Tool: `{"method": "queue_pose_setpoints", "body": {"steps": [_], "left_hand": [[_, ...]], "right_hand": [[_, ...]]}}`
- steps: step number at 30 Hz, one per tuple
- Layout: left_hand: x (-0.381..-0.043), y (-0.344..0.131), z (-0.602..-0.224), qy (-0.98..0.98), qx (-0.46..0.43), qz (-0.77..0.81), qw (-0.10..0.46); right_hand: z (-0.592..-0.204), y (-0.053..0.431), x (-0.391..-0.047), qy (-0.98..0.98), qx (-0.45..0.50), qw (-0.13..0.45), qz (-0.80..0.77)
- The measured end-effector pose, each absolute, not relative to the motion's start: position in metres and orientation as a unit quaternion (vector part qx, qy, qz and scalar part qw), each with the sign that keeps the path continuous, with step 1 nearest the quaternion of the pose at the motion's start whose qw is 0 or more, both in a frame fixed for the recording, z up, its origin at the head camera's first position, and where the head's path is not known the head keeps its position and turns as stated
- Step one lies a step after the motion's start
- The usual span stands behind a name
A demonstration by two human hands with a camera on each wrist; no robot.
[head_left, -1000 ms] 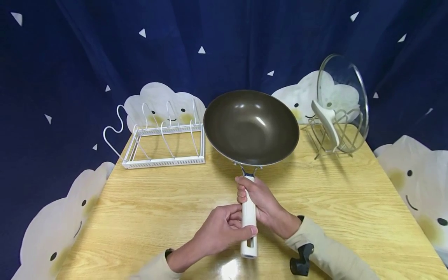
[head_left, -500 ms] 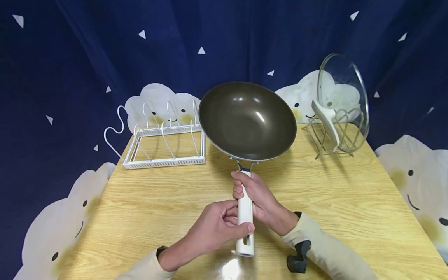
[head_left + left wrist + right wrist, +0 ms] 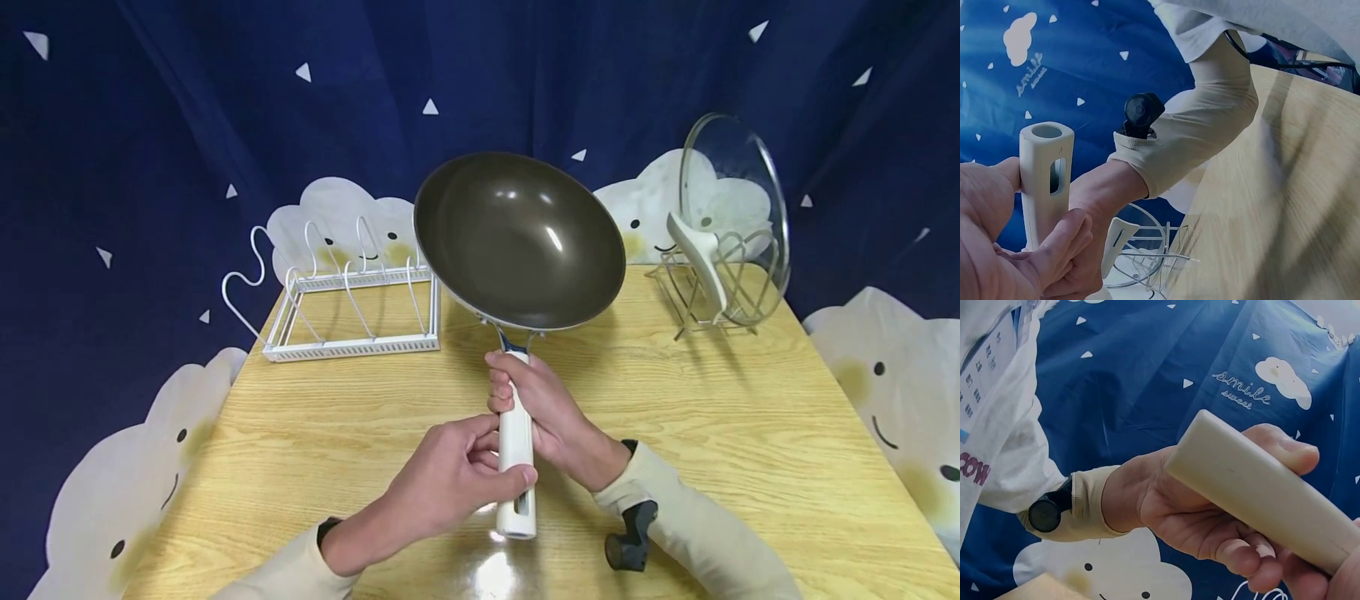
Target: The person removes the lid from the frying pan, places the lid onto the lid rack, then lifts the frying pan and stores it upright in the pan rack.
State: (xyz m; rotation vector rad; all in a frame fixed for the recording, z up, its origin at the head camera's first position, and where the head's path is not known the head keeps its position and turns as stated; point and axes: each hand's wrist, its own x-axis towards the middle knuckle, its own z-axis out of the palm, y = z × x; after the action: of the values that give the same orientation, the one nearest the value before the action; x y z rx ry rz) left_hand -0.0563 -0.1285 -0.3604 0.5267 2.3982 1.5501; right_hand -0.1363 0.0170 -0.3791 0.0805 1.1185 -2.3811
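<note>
A dark-lined wok (image 3: 517, 242) is held up over the table in the head view, its inside facing me and its bowl tilted. My right hand (image 3: 543, 412) grips its white handle (image 3: 516, 437) just below the metal neck. Lower down, my left hand (image 3: 457, 475) pinches the same handle near its slotted end, thumb across the front. The left wrist view shows the handle's hollow end (image 3: 1047, 131) between the left thumb and fingers. In the right wrist view the handle (image 3: 1260, 487) runs past my left hand (image 3: 1210, 519).
On the left of the wooden table (image 3: 330, 442) stands a white wire rack (image 3: 352, 346) with upright loops. At the back right, a metal rack (image 3: 686, 312) holds a glass lid (image 3: 772, 217) upright with a white handle. A dark blue curtain (image 3: 510, 75) hangs behind.
The wok has risen and shifted slightly left, its bowl tilting down to the right. Both hands have moved along with it, keeping their hold on the handle. The racks stay put.
</note>
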Motion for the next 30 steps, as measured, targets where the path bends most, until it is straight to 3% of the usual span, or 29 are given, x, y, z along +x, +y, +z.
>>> {"method": "queue_pose_setpoints", "body": {"steps": [30], "left_hand": [[-0.062, -0.143, -0.312, 0.889, 0.160, 0.424, 0.059]], "right_hand": [[-0.343, -0.005, -0.151, 0.283, -0.005, 0.296, -0.912]]}}
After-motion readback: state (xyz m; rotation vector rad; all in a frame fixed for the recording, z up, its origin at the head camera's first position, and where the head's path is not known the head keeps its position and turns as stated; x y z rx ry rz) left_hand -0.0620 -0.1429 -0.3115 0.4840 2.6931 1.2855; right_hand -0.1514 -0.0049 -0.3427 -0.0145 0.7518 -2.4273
